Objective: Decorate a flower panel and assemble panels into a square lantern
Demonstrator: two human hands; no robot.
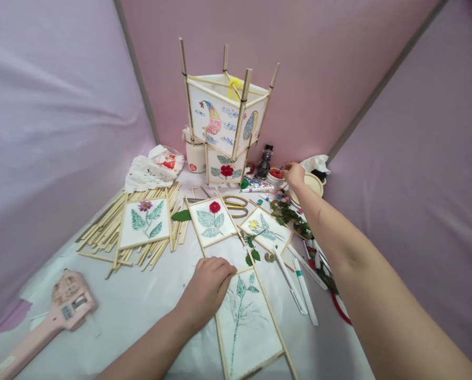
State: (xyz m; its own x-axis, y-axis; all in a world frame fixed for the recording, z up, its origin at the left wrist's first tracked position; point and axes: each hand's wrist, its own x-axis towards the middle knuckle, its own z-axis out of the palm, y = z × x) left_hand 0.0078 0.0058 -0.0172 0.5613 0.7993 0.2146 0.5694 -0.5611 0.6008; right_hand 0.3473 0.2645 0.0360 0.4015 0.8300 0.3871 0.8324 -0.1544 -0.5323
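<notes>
My left hand [209, 285] rests with curled fingers on the top left corner of a framed paper panel [247, 322] that bears a green leafy stem print. My right hand [295, 175] is stretched far out to a small cup of red paint [276, 176], its fingers pinched on something thin that I cannot make out. Three more framed panels with flower prints lie beyond: one with a purple flower [144, 222], one with a red flower [212, 220], one with a yellow flower [265, 228].
A stacked paper lantern [228, 119] stands at the back. Bamboo sticks [101, 227] lie in a pile at the left, a pink glue gun [67, 306] near me. Scissors [236, 205], markers [301, 287], leafy twigs [289, 214], a dark bottle [265, 161] and a white tub [196, 157] crowd the right and back.
</notes>
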